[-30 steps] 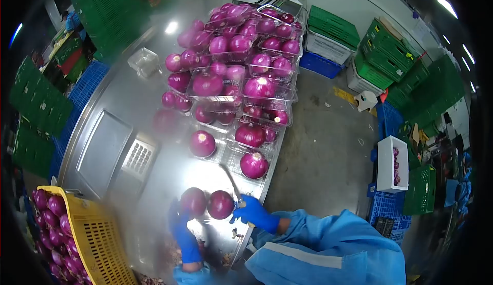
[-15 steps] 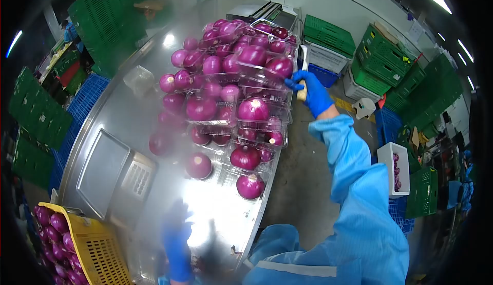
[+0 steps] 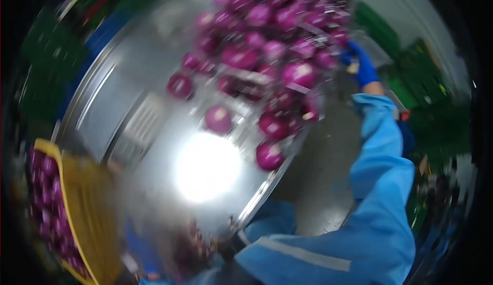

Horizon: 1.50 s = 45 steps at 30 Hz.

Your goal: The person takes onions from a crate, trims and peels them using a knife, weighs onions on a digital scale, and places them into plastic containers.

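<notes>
My right hand (image 3: 363, 66), in a blue glove, is closed around the pale handle of a knife (image 3: 353, 68) beyond the table's right edge, beside the onion pile. Its blade is lost in the blur. My left hand (image 3: 136, 244), also gloved in blue, is a smear low in the view near the yellow crate; its fingers cannot be made out. Purple onions (image 3: 239, 56) are heaped at the far end of the metal table, several in clear plastic trays. One onion (image 3: 218, 119) lies nearer, and another onion (image 3: 269, 155) sits by the right edge.
At the left stands a yellow crate (image 3: 90, 203) filled with onions. A rectangular tray or panel (image 3: 97, 102) lies on the table's left side. Blurred scraps (image 3: 200, 238) are at the near edge. Green crates (image 3: 418, 74) stand beyond the table on the right.
The view has swung down and left, so the onions and my right hand appear higher and farther right. My left hand has moved left towards the yellow crate. The knife stays in my right hand.
</notes>
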Motion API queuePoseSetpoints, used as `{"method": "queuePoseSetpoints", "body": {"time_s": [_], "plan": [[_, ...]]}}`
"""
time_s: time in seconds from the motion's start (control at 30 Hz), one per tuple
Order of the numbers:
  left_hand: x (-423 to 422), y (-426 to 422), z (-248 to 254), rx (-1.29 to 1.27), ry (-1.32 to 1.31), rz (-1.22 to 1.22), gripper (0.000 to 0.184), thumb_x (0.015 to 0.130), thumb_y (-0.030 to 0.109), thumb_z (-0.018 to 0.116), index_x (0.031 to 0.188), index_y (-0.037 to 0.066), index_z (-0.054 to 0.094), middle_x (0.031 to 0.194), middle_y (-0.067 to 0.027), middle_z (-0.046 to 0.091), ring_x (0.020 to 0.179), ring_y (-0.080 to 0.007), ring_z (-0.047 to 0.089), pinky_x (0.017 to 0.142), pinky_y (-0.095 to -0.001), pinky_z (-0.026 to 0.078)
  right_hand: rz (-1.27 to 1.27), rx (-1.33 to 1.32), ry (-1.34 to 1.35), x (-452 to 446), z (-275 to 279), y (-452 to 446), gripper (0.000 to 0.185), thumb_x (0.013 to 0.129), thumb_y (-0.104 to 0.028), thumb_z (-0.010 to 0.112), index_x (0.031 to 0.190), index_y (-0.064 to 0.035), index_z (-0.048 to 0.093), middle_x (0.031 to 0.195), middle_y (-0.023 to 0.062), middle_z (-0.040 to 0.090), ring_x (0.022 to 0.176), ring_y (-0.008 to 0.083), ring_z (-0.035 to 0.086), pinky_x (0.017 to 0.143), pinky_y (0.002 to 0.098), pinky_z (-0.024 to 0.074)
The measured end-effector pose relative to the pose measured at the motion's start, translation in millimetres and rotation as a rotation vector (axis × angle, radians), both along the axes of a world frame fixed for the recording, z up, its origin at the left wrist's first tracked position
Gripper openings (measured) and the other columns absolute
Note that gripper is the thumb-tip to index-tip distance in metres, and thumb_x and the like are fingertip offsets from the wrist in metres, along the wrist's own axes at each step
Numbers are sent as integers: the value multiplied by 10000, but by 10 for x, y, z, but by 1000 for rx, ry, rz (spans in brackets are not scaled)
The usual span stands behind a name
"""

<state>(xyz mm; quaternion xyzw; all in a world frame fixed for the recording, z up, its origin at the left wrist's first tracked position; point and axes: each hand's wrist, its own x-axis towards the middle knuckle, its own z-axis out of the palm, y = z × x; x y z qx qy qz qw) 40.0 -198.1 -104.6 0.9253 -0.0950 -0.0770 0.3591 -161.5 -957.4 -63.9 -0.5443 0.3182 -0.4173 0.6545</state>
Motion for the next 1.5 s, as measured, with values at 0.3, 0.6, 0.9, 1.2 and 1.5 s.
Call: {"method": "queuePoseSetpoints", "body": {"time_s": [0.3, 0.6, 0.9, 1.2, 1.5], "plan": [[3, 311, -28, 528, -80, -254, 529, 820, 137, 683, 1313, 41, 519, 1192, -222, 602, 1082, -362, 594, 905, -413, 472, -152, -107, 429, -424, -281, -1284, 322, 906, -284, 625, 1179, -115, 628, 1011, 73, 665, 751, 144, 614, 670, 256, 478], [145, 663, -173, 402, -239, -241, 311, 751, 36, 699, 1061, 53, 679, 871, -170, 665, 794, -332, 649, 722, -372, 510, -119, -883, 446, 296, 596, 2085, 391, 920, -90, 599, 1305, -47, 554, 1137, 51, 661, 726, 79, 597, 645, 233, 475], [53, 892, -123, 82, -576, -361, 242, 753, -26, 661, 971, 71, 704, 755, -94, 591, 677, -274, 570, 622, -363, 458, 666, -425, 501, 881, 257, 4646, 359, 846, -120, 720, 1163, 8, 611, 967, 100, 695, 689, 144, 619, 655, 307, 505], [-333, 376, 76, -50, -512, -793, 497, 816, 239, 677, 1277, 97, 556, 1094, -139, 572, 1048, -354, 549, 872, -465, 459, 773, -395, 690, 1204, -1021, 5182, 424, 741, -160, 714, 1112, 31, 642, 723, 120, 665, 640, 152, 617, 617, 333, 505], [719, 2748, 1361, -148, -798, 376, 583, 771, 18, 711, 1317, 24, 506, 1306, -137, 545, 1235, -262, 504, 1053, -382, 389, 482, -558, 962, 628, -1555, 4513, 508, 773, -142, 724, 1223, 39, 575, 990, 171, 668, 821, 174, 628, 730, 329, 505]]}}
